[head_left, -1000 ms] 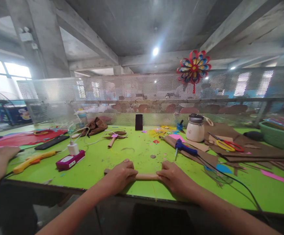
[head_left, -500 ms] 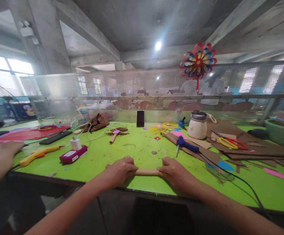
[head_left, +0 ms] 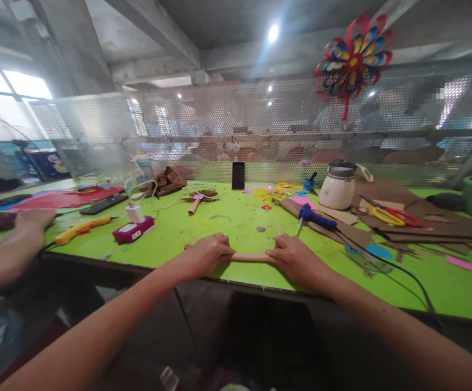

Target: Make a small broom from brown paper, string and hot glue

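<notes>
A thin roll of brown paper lies lengthwise along the near edge of the green table. My left hand is closed over its left part, fingers pressing down; a little of the roll's end pokes out behind that hand. On the right part, my right hand pinches it the same way. Beyond my right hand rests a blue glue gun with a black cord. Farther back in the middle lies a brown paper flower with a pink centre and a rolled stem.
Left of my arms are a purple power strip, a yellow glue gun and another person's hand. At right stand a cream jar, scissors and brown paper sheets. A phone leans at the back.
The view has tilted down, so the table and things sit higher in the picture. Both hands stay on the paper roll, with little visible change in their grip.
</notes>
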Motion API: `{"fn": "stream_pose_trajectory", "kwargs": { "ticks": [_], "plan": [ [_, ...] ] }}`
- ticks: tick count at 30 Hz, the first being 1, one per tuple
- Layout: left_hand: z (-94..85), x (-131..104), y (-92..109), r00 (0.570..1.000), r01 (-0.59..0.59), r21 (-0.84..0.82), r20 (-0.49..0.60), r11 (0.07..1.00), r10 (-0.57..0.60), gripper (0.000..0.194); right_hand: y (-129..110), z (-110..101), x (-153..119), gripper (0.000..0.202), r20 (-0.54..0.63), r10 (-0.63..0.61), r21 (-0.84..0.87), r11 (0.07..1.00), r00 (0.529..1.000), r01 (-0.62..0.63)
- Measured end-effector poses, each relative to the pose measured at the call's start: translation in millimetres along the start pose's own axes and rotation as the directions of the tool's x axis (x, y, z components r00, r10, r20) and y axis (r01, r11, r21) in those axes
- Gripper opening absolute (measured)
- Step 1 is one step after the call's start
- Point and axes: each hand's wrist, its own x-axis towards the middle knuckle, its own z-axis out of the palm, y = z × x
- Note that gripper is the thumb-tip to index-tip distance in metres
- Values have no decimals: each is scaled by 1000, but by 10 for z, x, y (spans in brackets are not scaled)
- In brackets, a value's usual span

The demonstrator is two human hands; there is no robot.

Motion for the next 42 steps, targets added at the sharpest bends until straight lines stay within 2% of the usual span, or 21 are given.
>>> {"fn": "stream_pose_trajectory", "kwargs": {
  "ticks": [7, 13, 16, 19, 21, 24, 26, 28, 29, 30, 31, 32, 33, 34, 35, 36, 37, 38, 40, 42],
  "plan": [
    [-28, -9, 80, 1000, -18, 98, 12, 995, 16, 27, 5, -19, -17, 29, 16, -21, 1, 1000, 1000, 21],
    [-120, 103, 74, 997, -62, 211, 56, 975, 51, 22, 33, -58, 54, 23, 93, -30, -29, 999, 995, 33],
    [-325, 219, 40, 993, -95, 147, 77, 985, 84, 23, 49, -76, 126, 20, 119, -23, 22, 1000, 993, 20],
    [-612, 344, 42, 990, -77, 89, 126, 993, 66, 25, 61, -164, 175, 20, 135, 10, 214, 976, 991, -39],
    [-793, 426, 55, 984, -26, 59, 177, 998, 16, 23, 78, -252, 185, 24, 166, 53, 380, 918, 985, -113],
    [-1005, 535, 70, 970, 64, 35, 231, 997, -71, 26, 122, -348, 177, 32, 237, 81, 631, 745, 968, -217],
    [-1100, 575, 80, 989, 61, 36, 133, 998, -65, 32, 155, -352, 167, 34, 245, 105, 758, 599, 964, -258],
    [-1139, 573, 103, 994, 20, -2, -111, 1000, -20, 36, 183, -307, 167, 33, 225, 168, 849, 450, 960, -278],
    [-1127, 558, 121, 960, 5, -50, -278, 999, -18, 36, 194, -273, 171, 33, 218, 206, 888, 364, 954, -281],
    [-1090, 538, 144, 897, -2, -118, -439, 993, -51, 34, 203, -236, 179, 33, 213, 240, 922, 270, 947, -276],
    [-1028, 519, 167, 800, 6, -229, -583, 973, -142, 30, 209, -200, 189, 33, 209, 272, 950, 173, 939, -261],
    [-940, 505, 190, 678, 8, -370, -680, 929, -277, 27, 211, -170, 201, 32, 201, 301, 969, 79, 932, -235],
    [-834, 503, 208, 600, 4, -519, -682, 855, -418, 26, 207, -146, 211, 31, 197, 323, 978, -5, 926, -207],
    [-716, 516, 223, 606, 1, -659, -598, 752, -525, 25, 197, -132, 219, 30, 194, 339, 981, -72, 921, -180],
    [-594, 545, 233, 677, 10, -784, -451, 621, -581, 24, 181, -125, 225, 28, 193, 349, 980, -121, 917, -160],
    [-479, 589, 241, 731, 27, -878, -308, 478, -608, 24, 159, -123, 227, 27, 193, 355, 977, -155, 915, -146],
    [-378, 646, 249, 780, 43, -943, -174, 329, -602, 24, 133, -125, 228, 27, 201, 357, 973, -183, 912, -142],
    [-295, 712, 261, 815, 38, -978, -87, 204, -573, 25, 105, -126, 228, 26, 210, 360, 968, -206, 909, -143],
    [-188, 855, 300, 872, 3, -998, -29, 64, -488, 25, 52, -120, 230, 26, 224, 373, 960, -244, 900, -138],
    [-143, 985, 367, 870, -53, -998, -34, -24, -493, 23, 10, -103, 239, 25, 231, 383, 952, -281, 895, -126]
  ]
}}
